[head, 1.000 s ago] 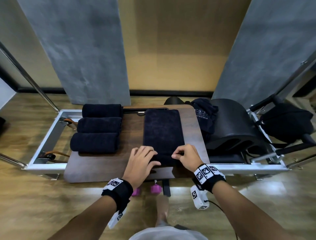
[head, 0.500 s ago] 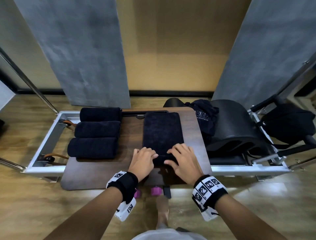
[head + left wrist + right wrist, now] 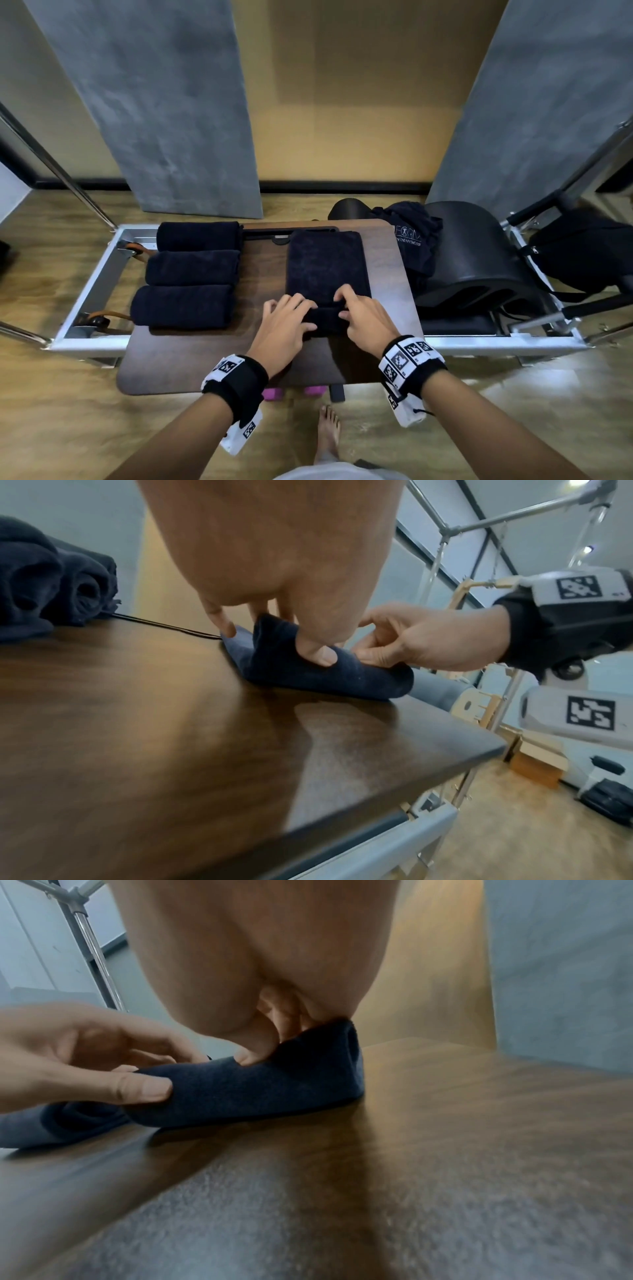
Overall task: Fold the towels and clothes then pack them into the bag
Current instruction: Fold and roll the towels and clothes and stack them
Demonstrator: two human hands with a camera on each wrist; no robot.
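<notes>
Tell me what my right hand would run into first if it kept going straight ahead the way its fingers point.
Probably only more of the dark towel: your right hand grips its rolled near end, and the flat part stretches ahead across the wooden board. Beyond that, depth is unclear.

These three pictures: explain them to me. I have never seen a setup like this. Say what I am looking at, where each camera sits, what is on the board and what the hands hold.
No machine here: a person works bare-handed, with a camera on the head and one strapped to each wrist. The head view looks down at a dark wooden board. On its left lie three rolled towels; in the middle lies a flat dark towel. The left hand and right hand grip its near edge, which is turned over into the start of a roll. The wrist views show this close up, thumbs and fingers pinching the cloth. A black bag sits at the far right.
</notes>
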